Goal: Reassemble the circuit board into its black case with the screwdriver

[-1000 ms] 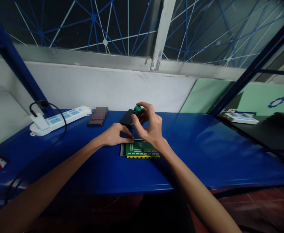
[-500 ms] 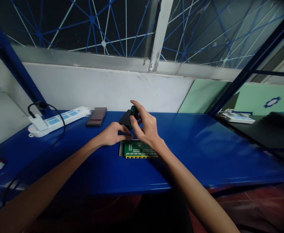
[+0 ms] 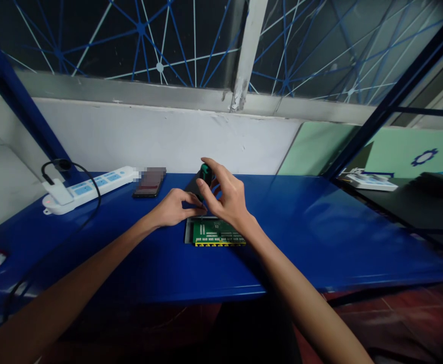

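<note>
My right hand (image 3: 227,197) is closed around the green and black handle of a screwdriver (image 3: 206,174), which stands nearly upright, handle up. Its lower end points down at the rear left part of a green circuit board (image 3: 215,231) with a yellow front edge. The board sits on a grey metal plate or tray (image 3: 188,231) on the blue table. My left hand (image 3: 174,208) is pinched, thumb and index fingertips together by the screwdriver's lower end. Whatever lies between those fingertips is too small to tell. My right hand covers the board's rear right part.
Behind the hands lies a dark flat object (image 3: 193,187), partly hidden. A phone (image 3: 151,183) rests to its left, beside a white power strip (image 3: 88,188) with a plugged-in black cable. The blue table (image 3: 320,232) meets a white wall at the back. Blue frame posts rise at both sides.
The screwdriver handle has turned slightly and shifted a little left in my right hand's fingers. My left hand keeps its pinch at the same spot. The board has hardly moved.
</note>
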The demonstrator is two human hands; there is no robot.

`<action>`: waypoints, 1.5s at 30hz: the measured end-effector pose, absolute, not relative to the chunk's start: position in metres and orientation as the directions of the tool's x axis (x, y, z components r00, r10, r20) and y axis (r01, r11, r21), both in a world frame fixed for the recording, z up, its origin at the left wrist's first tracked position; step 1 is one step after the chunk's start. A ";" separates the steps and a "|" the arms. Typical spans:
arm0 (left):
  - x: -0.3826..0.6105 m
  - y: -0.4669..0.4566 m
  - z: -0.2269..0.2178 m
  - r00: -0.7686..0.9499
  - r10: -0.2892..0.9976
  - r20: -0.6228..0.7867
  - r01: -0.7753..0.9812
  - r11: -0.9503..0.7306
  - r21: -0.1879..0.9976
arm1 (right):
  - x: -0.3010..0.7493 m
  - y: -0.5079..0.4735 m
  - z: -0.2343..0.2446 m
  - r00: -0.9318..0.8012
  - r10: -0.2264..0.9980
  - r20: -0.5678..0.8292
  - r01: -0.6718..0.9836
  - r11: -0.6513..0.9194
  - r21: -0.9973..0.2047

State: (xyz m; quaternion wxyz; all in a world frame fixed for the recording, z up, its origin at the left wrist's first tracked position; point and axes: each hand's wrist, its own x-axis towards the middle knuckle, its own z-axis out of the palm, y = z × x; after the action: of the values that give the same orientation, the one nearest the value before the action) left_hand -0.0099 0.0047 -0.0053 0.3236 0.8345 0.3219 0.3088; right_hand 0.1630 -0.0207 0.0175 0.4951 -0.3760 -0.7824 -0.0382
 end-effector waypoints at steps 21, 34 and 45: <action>-0.010 0.003 -0.002 0.637 0.711 0.298 0.345 -0.608 0.715 | 0.162 -0.022 0.016 -0.221 0.553 0.803 0.648 0.699 -0.303; -0.011 0.003 -0.003 0.569 0.759 0.317 0.351 -0.573 0.740 | 0.163 -0.022 0.015 -0.231 0.562 0.794 0.639 0.703 -0.312; -0.011 0.001 -0.001 0.649 0.679 0.343 0.318 -0.652 0.689 | 0.163 -0.021 0.016 -0.230 0.539 0.810 0.627 0.719 -0.300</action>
State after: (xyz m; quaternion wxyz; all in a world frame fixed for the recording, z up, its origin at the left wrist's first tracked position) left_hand -0.0109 0.0010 -0.0012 0.2994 0.8572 0.2907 0.3017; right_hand 0.1632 -0.0207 0.0160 0.4962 -0.3723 -0.7831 -0.0441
